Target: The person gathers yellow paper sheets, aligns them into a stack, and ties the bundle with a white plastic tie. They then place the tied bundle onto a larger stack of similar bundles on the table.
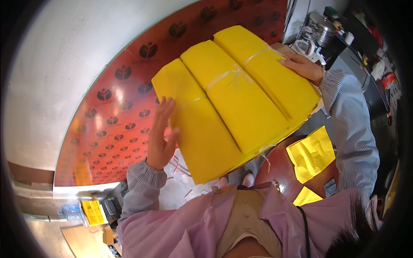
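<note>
Three thick bundles of folded yellow paper lie side by side in front of me: a left bundle (202, 133), a middle bundle (241, 103) and a right bundle (271, 73). Thin white string ties each across its width. My left hand (161, 135) is beside the outer edge of the left bundle, slightly blurred, fingers apart and holding nothing. At the far right edge, my right hand (305, 69) grips the right bundle, with fingers lying over its top. What supports the bundles underneath is mostly hidden.
A round reddish-brown stool or table (275, 165) below carries a crumpled yellow sheet (312, 155) and another yellow piece (307, 196). A red patterned panel (124, 112) stands at left. Metal pots (322, 29) crowd a dark counter at back right. A water bottle (73, 213) sits lower left.
</note>
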Tool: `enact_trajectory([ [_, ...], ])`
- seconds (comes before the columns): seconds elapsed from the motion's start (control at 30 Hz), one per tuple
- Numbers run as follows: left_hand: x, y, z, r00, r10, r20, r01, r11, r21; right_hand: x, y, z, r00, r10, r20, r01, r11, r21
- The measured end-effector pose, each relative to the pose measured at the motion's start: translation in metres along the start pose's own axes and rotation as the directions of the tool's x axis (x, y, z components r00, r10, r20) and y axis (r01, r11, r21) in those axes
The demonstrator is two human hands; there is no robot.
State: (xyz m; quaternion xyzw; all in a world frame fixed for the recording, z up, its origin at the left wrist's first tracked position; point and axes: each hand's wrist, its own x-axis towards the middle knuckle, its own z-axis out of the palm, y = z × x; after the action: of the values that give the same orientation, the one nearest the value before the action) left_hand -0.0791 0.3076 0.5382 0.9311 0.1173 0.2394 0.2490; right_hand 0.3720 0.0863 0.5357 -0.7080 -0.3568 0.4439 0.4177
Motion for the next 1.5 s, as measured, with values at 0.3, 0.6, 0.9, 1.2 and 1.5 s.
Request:
enact_trajectory([
  [0.3, -0.017, -0.040, -0.001, 0.918, -0.222, -0.329, 0.131, 0.952, -0.278, -0.012, 0.000, 0.002, 0.953, -0.115, -0.279, 0.044, 0.968, -0.247],
  [0.6, 0.092, -0.081, -0.015, 0.886, 0.376, 0.272, -0.417, 0.902, 0.111, -0.112, -0.061, 0.211, 0.682, -0.717, 0.144, 0.367, 0.165, -0.915],
  [0.9, 0.099, -0.150, 0.003, 0.961, 0.189, 0.200, -0.216, 0.969, 0.121, -0.167, -0.023, 0.308, 0.787, -0.617, 0.030, 0.261, 0.288, -0.921],
  [1.2, 0.124, -0.125, -0.027, 0.954, 0.256, 0.155, -0.281, 0.945, 0.167, -0.206, -0.003, 0.281, 0.661, -0.736, -0.145, 0.200, 0.360, -0.911],
  [1.5, 0.251, -0.004, 0.034, 0.866, 0.410, 0.286, -0.357, 0.907, -0.221, -0.169, 0.021, 0.138, 0.153, -0.689, -0.708, 0.082, 0.723, -0.686],
])
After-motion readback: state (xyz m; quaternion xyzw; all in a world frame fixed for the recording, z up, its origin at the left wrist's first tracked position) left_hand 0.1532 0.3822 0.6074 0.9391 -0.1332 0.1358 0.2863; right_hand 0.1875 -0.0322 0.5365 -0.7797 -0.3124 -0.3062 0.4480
